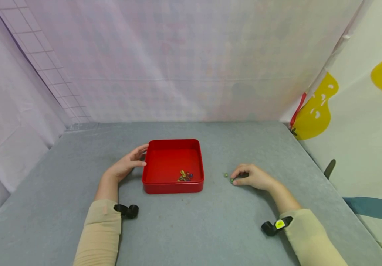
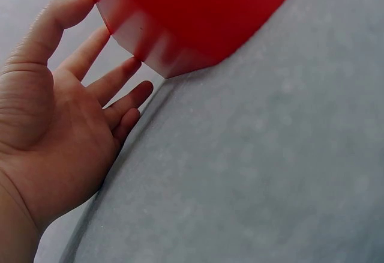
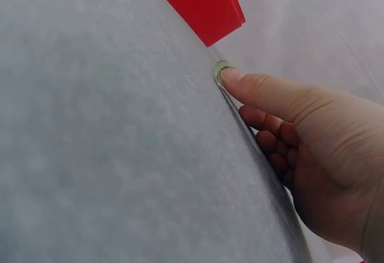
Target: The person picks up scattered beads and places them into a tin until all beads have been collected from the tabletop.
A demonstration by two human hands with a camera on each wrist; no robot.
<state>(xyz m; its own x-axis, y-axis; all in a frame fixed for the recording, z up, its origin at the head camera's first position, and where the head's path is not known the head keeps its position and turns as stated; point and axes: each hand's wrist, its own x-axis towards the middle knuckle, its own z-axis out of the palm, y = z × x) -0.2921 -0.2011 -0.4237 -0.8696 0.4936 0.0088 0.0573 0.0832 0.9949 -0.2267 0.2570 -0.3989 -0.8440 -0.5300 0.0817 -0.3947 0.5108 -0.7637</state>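
Note:
A square red tray (image 1: 172, 187) sits on the grey table with several coloured marbles (image 1: 185, 176) gathered near its front right corner. My left hand (image 1: 125, 165) is at the tray's left side, fingers spread and fingertips touching its wall, as the left wrist view also shows. To the right of the tray, my right hand (image 1: 253, 177) pinches a green glass marble (image 3: 219, 69) between thumb and forefinger, low over the table; the thumb covers part of it. Another green marble (image 1: 226, 175) lies just left of that hand's fingertips.
The grey tabletop (image 1: 191, 229) stretches around the tray. A pale patterned curtain (image 1: 191, 66) hangs along the back edge, and a white cloth with yellow and teal shapes (image 1: 372, 208) borders the right side. Each wrist carries a small black camera (image 1: 270, 228).

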